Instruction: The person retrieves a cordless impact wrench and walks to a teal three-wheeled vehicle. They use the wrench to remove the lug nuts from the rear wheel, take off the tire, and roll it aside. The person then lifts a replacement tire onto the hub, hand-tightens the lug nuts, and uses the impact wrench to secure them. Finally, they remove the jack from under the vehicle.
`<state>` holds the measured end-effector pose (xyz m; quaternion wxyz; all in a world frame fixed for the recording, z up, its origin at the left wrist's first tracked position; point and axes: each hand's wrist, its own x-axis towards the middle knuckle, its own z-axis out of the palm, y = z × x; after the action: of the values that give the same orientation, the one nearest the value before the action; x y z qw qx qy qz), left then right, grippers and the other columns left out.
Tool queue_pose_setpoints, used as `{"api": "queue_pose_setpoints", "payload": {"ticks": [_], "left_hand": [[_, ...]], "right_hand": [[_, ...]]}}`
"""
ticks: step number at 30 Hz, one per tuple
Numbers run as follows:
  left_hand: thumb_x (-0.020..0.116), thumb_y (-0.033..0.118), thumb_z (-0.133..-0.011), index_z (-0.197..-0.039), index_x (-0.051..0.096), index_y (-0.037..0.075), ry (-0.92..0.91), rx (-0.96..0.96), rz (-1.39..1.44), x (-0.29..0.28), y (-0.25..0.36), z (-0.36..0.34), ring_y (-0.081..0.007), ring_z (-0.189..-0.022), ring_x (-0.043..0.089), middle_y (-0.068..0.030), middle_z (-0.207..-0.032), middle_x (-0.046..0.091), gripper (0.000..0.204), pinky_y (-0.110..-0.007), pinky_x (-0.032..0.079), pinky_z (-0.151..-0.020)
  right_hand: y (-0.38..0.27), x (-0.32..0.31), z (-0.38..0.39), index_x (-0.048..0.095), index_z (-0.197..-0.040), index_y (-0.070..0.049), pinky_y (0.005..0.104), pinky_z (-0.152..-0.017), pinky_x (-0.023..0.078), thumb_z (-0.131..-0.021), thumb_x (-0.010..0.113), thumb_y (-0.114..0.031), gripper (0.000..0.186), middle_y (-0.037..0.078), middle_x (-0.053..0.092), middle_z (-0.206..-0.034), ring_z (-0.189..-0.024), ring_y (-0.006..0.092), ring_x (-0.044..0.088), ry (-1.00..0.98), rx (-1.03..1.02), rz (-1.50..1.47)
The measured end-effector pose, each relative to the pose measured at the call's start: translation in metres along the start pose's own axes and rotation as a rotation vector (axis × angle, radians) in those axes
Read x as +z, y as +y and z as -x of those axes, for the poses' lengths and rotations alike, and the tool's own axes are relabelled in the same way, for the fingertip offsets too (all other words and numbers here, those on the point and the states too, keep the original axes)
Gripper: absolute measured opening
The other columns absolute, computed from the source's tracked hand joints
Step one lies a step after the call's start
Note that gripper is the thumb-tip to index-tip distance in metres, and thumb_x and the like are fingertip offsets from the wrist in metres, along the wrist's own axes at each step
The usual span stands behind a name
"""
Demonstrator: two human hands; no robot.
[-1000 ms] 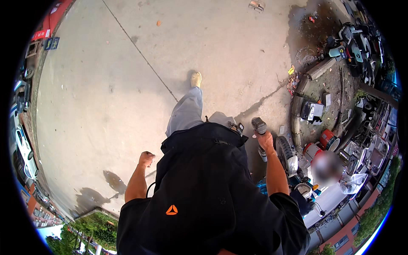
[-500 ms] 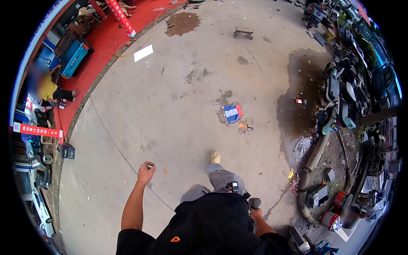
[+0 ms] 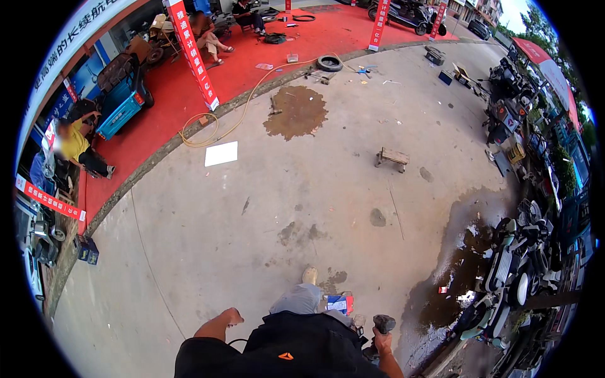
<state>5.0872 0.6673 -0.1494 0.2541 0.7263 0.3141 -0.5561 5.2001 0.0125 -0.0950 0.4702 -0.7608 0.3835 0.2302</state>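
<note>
My right hand (image 3: 382, 343), low and to the right of my body, grips a dark cordless power tool (image 3: 384, 323), like a drill or an impact driver, its head pointing up. On the left, my left hand (image 3: 233, 316) hangs away from my body with its fingers curled in. What it holds, if anything, is hidden. One tan shoe (image 3: 309, 274) shows in front of me on the concrete. Just right of my leg lies a flattened blue and red package (image 3: 340, 304), partly covered by my body.
A low wooden bench (image 3: 393, 157) stands ahead, right of a brown puddle (image 3: 295, 112). A white board (image 3: 221, 154), a yellow hose (image 3: 236, 123) and a tire (image 3: 329, 63) lie ahead. Parked scooters (image 3: 504, 271) line the right; a blue cargo tricycle (image 3: 120, 110) and seated people are left.
I have moved forward and my view has tilted up. The bench and puddle sit lower in view, and the package is now beside my leg. The power tool stays in my right hand.
</note>
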Motion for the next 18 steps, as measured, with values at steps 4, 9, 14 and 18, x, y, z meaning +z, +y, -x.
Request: {"api": "queue_pose_setpoints", "payload": {"ticks": [4, 9, 14, 18], "left_hand": [[0.071, 0.034, -0.080, -0.104, 0.077, 0.011, 0.483, 0.381, 0.014, -0.271, 0.257, -0.014, -0.0342, -0.102, 0.073, -0.0150, -0.107, 0.077, 0.034, -0.043, 0.057, -0.091], [0.071, 0.037, -0.083, -0.110, 0.075, 0.011, 0.591, 0.624, 0.142, -0.560, 0.546, 0.002, -0.0327, -0.104, 0.072, -0.0178, -0.106, 0.076, 0.038, -0.041, 0.056, -0.092], [0.071, 0.034, -0.082, -0.107, 0.076, 0.009, 0.573, 0.389, 0.206, -0.711, 0.657, -0.088, -0.0315, -0.095, 0.073, -0.0172, -0.101, 0.076, 0.036, -0.041, 0.057, -0.088], [0.070, 0.029, -0.080, -0.103, 0.076, 0.003, 0.248, 0.090, 0.021, -0.778, 0.665, -0.123, -0.0295, -0.080, 0.075, -0.0176, -0.096, 0.076, 0.036, -0.041, 0.062, -0.074]], "right_hand": [[-0.152, 0.026, -0.087, 0.070, -0.085, 0.000, 0.0361, -0.049, 0.050, -0.087, 0.078, -0.032, 0.034, 0.008, 0.064, -0.064, -0.050, 0.0193, 0.062, -0.036, 0.055, -0.009], [-0.340, 0.090, -0.233, 0.068, -0.080, 0.000, 0.0382, -0.050, 0.052, -0.085, 0.078, -0.034, 0.036, 0.008, 0.064, -0.063, -0.050, 0.0216, 0.063, 0.018, 0.119, 0.089], [-0.547, 0.139, -0.415, 0.073, -0.081, 0.005, 0.0391, -0.051, 0.054, -0.089, 0.072, -0.045, 0.050, 0.015, 0.070, -0.067, -0.053, 0.0262, 0.069, 0.001, 0.058, 0.326], [-0.767, 0.172, -0.551, 0.073, -0.084, 0.003, 0.0378, -0.054, 0.052, -0.089, 0.072, -0.040, 0.043, 0.011, 0.069, -0.067, -0.058, 0.0216, 0.068, -0.010, -0.129, 0.103]]}}
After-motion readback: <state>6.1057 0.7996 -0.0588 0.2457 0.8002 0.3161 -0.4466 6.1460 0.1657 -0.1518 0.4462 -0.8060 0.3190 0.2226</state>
